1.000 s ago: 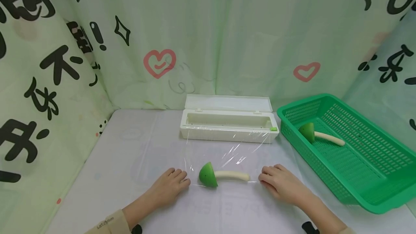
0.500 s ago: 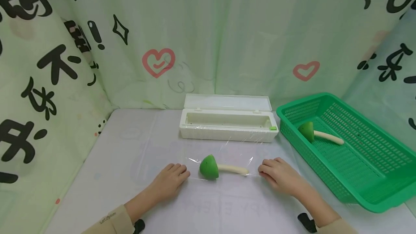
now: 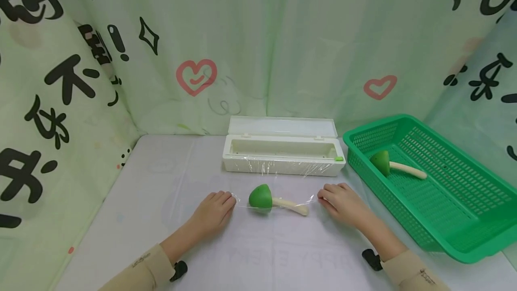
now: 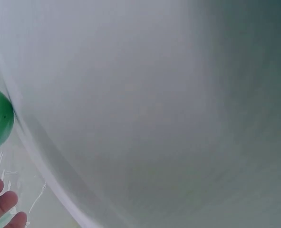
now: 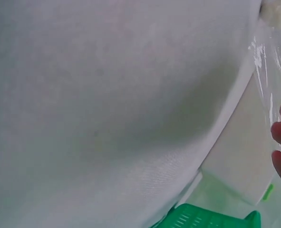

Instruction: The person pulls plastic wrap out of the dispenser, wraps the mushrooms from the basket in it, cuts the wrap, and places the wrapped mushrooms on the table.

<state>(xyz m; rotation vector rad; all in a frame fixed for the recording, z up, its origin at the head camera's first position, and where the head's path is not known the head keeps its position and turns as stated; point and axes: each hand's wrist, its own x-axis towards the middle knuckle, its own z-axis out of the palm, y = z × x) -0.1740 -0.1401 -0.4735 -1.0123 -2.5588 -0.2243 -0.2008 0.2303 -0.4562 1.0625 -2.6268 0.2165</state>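
Between left hand (image 3: 215,212) and right hand (image 3: 343,203), both pinching clear plastic film (image 3: 312,200), a green-and-cream mushroom-shaped piece (image 3: 266,198) lies cap leftward.

High head view, facing forward and down, wrist views close, head and right sharing green basket (image 3: 448,205)

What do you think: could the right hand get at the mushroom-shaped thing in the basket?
Probably yes: the basket is open-topped and nothing covers the mushroom-shaped thing. The right hand, though, pinches plastic film it would likely have to release first.
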